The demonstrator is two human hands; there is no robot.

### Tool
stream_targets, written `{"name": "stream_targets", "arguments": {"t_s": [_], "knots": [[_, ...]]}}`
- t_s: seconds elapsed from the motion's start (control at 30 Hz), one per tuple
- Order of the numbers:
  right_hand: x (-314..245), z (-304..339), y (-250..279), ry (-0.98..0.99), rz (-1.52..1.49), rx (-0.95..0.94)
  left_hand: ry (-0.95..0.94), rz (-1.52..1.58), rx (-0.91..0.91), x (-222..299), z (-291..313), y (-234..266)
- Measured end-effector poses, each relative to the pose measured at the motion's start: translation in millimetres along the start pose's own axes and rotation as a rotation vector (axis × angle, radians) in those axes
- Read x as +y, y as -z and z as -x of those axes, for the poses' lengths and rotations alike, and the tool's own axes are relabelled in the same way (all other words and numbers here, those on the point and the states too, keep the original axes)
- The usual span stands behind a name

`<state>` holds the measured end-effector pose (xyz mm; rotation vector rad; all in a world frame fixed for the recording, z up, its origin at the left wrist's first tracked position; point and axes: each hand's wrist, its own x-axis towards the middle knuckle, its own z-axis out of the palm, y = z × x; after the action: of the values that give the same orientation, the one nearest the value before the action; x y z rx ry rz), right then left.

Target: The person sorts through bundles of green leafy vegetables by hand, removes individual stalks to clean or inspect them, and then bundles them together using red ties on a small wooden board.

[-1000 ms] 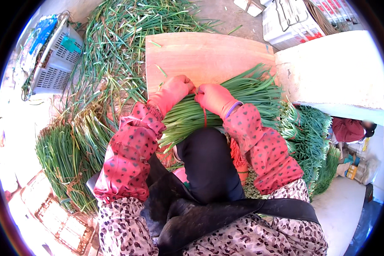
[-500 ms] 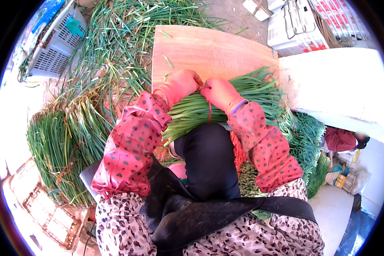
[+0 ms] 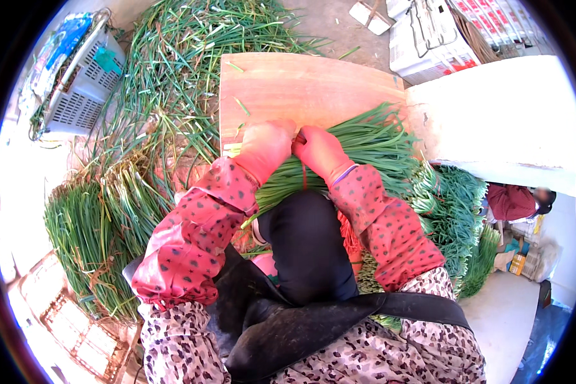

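While our right hand [image 3: 320, 152] seems to pinch the red tie [image 3: 304, 177], the fingertips of our left hand [image 3: 267, 148] are hidden, so we cannot tell its grip. We should pull evenly, snug without bruising the leaves. Our bundle [image 3: 368, 139] lies over the board's [image 3: 294, 80] near edge, beyond the knee [image 3: 301, 224], its long axis slanting from paler lower-left end to darker upper-right tips.

A pale slotted basket [image 3: 82, 96] with a blue bag [image 3: 70, 37] on it stands at upper left, a white crate [image 3: 404, 61] at upper right. Far right, a person in dark red [image 3: 509, 203] is near a yellow box [image 3: 517, 264].
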<state>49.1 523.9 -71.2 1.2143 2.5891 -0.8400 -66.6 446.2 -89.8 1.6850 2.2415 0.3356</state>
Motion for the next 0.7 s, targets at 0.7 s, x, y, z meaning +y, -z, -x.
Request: {"name": "stream_targets", "arguments": {"t_s": [0.7], "knots": [[19, 0, -17, 0.199, -0.871, 0.193, -0.086, -0.189, -0.115, 17, 41, 27]]}}
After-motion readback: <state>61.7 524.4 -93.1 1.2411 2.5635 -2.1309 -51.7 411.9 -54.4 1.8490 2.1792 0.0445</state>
